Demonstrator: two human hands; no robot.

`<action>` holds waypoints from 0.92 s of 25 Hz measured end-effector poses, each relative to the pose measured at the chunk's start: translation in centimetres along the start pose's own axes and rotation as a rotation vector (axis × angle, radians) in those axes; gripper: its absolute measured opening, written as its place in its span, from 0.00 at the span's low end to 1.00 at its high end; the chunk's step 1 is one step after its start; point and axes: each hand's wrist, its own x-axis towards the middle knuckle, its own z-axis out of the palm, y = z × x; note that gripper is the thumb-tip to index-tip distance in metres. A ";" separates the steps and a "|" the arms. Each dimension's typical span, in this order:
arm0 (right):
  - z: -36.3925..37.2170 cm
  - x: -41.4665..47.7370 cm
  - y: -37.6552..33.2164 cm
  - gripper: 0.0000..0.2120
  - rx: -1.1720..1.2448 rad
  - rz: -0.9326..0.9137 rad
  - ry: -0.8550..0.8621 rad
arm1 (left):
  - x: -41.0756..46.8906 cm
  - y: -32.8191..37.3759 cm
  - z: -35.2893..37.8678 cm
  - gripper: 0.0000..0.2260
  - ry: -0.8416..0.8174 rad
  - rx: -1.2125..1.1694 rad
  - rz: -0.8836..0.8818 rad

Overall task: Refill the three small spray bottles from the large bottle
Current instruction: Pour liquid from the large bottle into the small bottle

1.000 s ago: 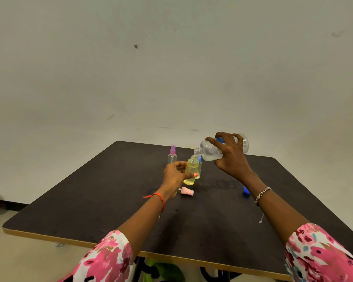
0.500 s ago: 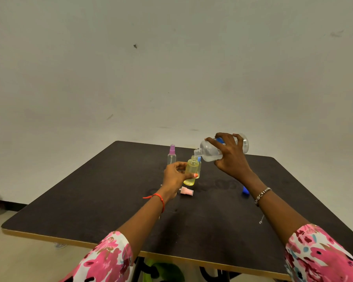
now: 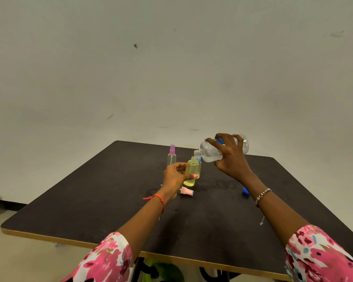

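Our left hand (image 3: pixel 174 176) grips the uncapped yellow spray bottle (image 3: pixel 192 169) near the middle of the table (image 3: pixel 110 200). Our right hand (image 3: pixel 231 159) clasps the large clear bottle (image 3: pixel 212 151), tipped almost level, its mouth just over the yellow neck. The pink spray head (image 3: pixel 186 191) lies beside. We judge this fill well along. The purple-capped bottle (image 3: pixel 172 156) stands closed behind. A blue-topped bottle (image 3: pixel 199 159) seems half hidden, and we cannot read its level.

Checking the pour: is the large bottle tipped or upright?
Tipped. The large bottle lies nearly on its side in the right hand, its neck just above the yellow spray bottle in the left hand.
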 end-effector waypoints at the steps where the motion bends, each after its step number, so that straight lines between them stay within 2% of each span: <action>1: 0.0 0.0 0.0 0.30 0.000 -0.001 0.000 | 0.0 0.0 0.0 0.22 0.000 0.000 -0.001; 7: 0.3 -0.2 0.1 0.30 0.033 0.018 -0.011 | -0.1 -0.1 0.0 0.23 0.003 -0.009 -0.005; 15: 1.2 -0.8 0.2 0.32 0.280 0.204 -0.076 | 0.5 -0.2 0.2 0.23 0.002 -0.039 0.005; 18: 1.9 -0.8 0.8 0.35 0.496 0.363 -0.073 | 0.9 -0.3 0.5 0.23 -0.006 -0.045 0.002; 23: 3.5 -1.1 3.7 0.36 0.741 0.739 -0.009 | 1.9 -1.0 0.7 0.22 -0.007 -0.032 -0.012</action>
